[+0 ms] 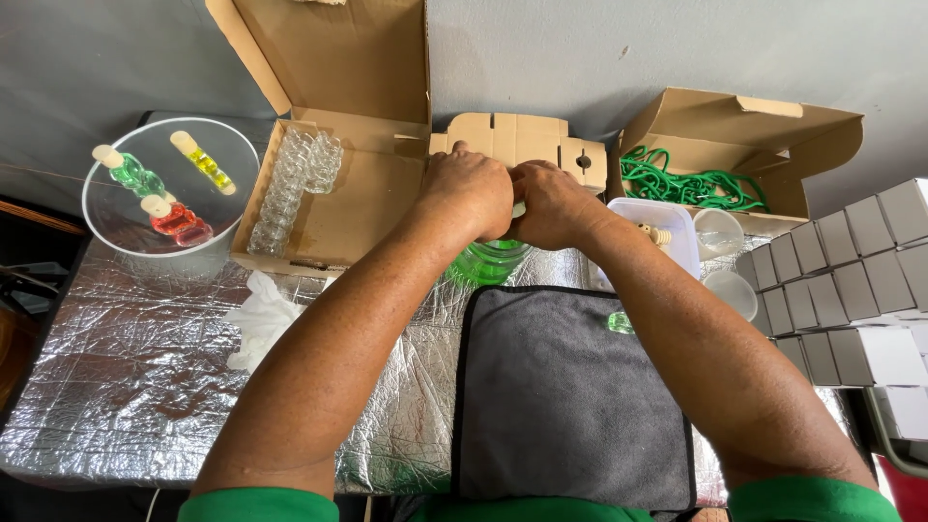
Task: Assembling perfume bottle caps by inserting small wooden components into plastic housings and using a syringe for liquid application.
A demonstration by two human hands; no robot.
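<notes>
Standing over the foil-covered table (126,377), I see the left hand (471,193) and the right hand (553,205) pressed together, knuckles up, both closed around something small above the round green-tinted glass vessel (486,261). That vessel sits just past the far edge of the dark grey cloth mat (570,396), mostly under the hands. What the fingers actually pinch I cannot tell; only a pale sliver shows between them.

My worry is the liquid: if the grip slips or the vessel tips while both hands bear down on it, green fluid could run onto the mat and foil. A small green glassy piece (620,322) lies loose on the mat's far right corner, close under the right forearm, and could be swept off. The open cardboard box with rows of small clear glass bottles (290,184) sits just beside the left wrist, so a jerk of the elbow might knock them.

Hidden: the vessel's mouth, any stopper, and the fingertips. The clear plastic tub (667,220) behind the right wrist holds something pale I cannot make out.
</notes>
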